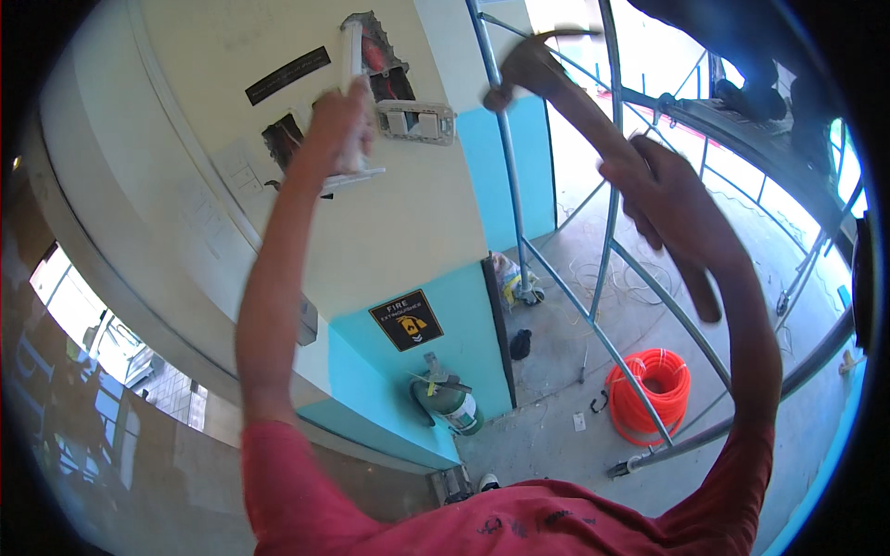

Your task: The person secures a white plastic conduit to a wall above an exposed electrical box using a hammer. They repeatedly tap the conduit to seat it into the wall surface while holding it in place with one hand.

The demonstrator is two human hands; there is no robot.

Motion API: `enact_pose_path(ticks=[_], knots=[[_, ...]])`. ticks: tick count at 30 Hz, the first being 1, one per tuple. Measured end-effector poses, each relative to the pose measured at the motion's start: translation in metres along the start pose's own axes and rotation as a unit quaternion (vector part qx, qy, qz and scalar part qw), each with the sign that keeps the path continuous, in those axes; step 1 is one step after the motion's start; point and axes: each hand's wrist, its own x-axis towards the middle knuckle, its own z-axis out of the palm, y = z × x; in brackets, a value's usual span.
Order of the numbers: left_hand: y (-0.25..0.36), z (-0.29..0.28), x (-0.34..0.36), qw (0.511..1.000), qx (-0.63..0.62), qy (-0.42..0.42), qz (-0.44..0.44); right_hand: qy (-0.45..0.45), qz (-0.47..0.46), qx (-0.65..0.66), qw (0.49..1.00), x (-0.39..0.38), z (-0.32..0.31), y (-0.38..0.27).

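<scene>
Hammer [593, 120], wooden-handled with dark curved claw head, gripped mid-handle.

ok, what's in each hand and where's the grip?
Right hand holds a hammer partway down its wooden handle, head raised. Left hand grips a white chisel-like tool around its lower part, against the wall.

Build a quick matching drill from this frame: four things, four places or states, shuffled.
Things:
1. hammer
2. white strip
3. orange coil
4. green cylinder

Places or states:
A. lying on the floor beside the scaffold poles
B. raised in the right hand
C. standing at the foot of the blue wall, under the black sign
D. held against the wall by the left hand

Pairs: 1-B, 2-D, 3-A, 4-C
</scene>
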Motion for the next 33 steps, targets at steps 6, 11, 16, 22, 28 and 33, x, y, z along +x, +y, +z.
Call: enact_pose_path(ticks=[6,11,16,22,28,33], knots=[[-0.026,0.066,-0.071,0.996,-0.080,-0.037,0.005,-0.075,0.123,0.306,0.941,-0.043,0.010,0.059],[-0.016,0.035,-0.030,0.995,-0.009,0.081,0.063,-0.059,0.105,0.247,0.961,-0.041,0.013,0.043],[-0.015,0.029,-0.011,0.987,0.086,0.105,0.090,-0.036,-0.108,0.187,0.976,-0.013,0.043,0.039],[-0.016,0.036,-0.004,0.983,0.098,0.119,0.097,0.091,-0.326,0.067,0.939,0.038,0.059,-0.001],[-0.020,0.053,-0.008,0.983,0.078,0.122,0.114,0.108,-0.410,0.035,0.905,0.079,0.016,-0.097],[-0.029,0.046,0.001,0.924,0.244,0.224,0.191,0.240,-0.567,-0.059,0.786,0.112,0.016,-0.116]])
